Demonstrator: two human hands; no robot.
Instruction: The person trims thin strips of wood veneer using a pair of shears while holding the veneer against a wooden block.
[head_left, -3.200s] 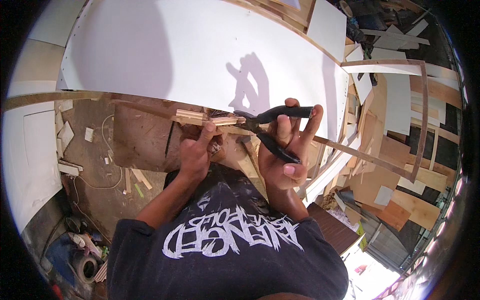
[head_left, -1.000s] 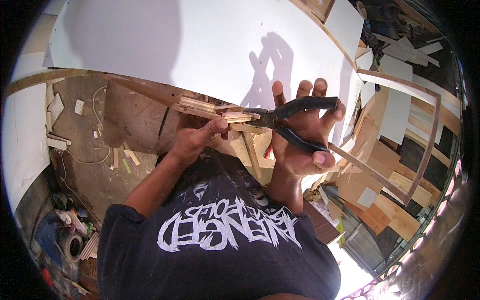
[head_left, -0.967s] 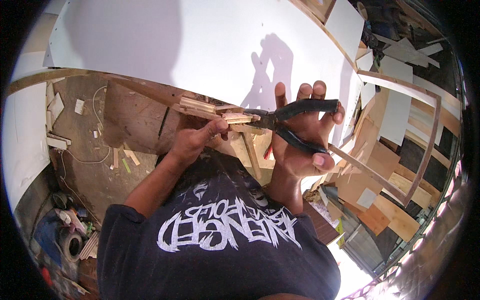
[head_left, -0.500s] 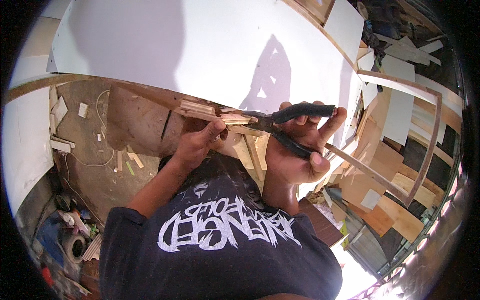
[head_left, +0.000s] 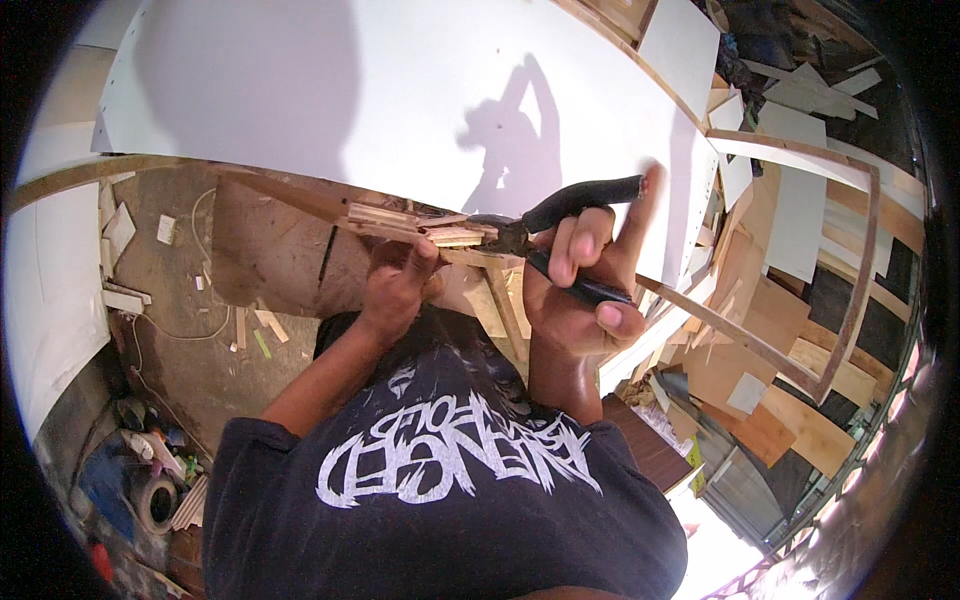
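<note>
Fingers of both my hands are bent around something, the big white panel spreading beyond them; my right hand has hold of the black-handled pliers, two fingers curled between the parted handles, the tool's long axis running crosswise and its nose pointing left toward my other thumb. My left hand pinches light wood strips, just ahead of that thumb and nearly in line with the pliers, right end at the jaws.

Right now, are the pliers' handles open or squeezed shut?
Open: the pliers have their black handles spread apart in the right hand.
</note>
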